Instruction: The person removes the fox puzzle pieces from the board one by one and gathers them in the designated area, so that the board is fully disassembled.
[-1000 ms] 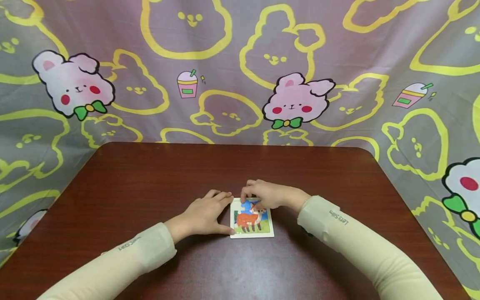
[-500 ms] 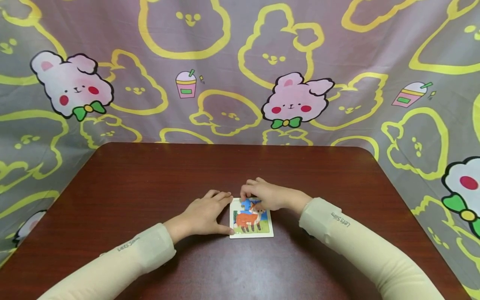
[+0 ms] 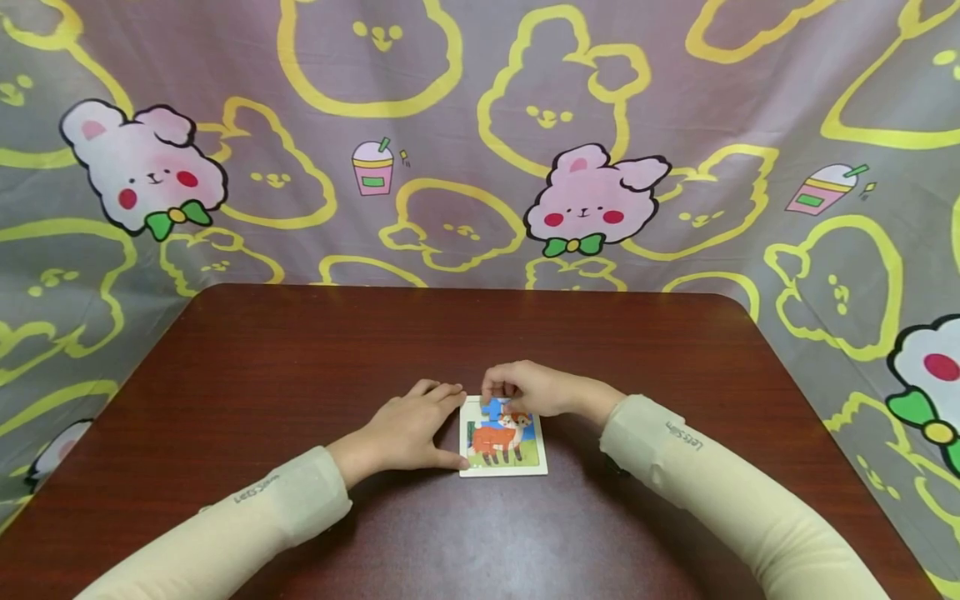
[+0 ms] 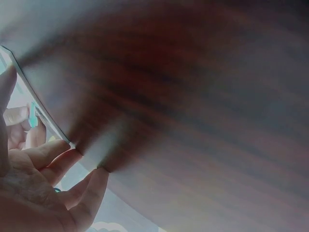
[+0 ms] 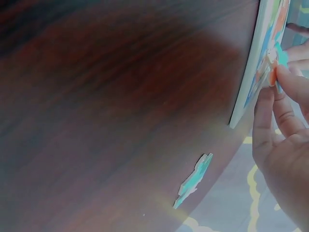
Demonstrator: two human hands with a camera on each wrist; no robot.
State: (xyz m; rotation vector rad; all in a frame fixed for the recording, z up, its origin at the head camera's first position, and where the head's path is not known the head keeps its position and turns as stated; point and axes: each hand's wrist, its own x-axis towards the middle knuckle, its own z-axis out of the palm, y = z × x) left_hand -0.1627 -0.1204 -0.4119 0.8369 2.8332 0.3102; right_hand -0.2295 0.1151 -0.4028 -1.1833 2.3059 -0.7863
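Observation:
A white-framed jigsaw puzzle (image 3: 504, 472) with an orange fox picture lies flat on the table. My left hand (image 3: 408, 429) rests at its left side, thumb at the near corner and fingertips at the far corner, fingers spread. Over the far part of the board, my right hand (image 3: 536, 387) pinches a small blue and orange puzzle piece (image 5: 276, 72) between thumb and fingers. In the left wrist view the piece (image 4: 33, 115) shows as a bright teal sliver. The right hand covers part of the puzzle's far right area.
Another loose puzzle piece (image 5: 193, 181) lies on the table beyond the board in the right wrist view; the head view hides it behind the right hand. The dark wooden table (image 3: 315, 342) meets a patterned curtain (image 3: 450, 225) at its back and sides.
My right hand's fingers have shifted slightly over the far part of the puzzle and turned the piece a little. The left hand and the board stay in place.

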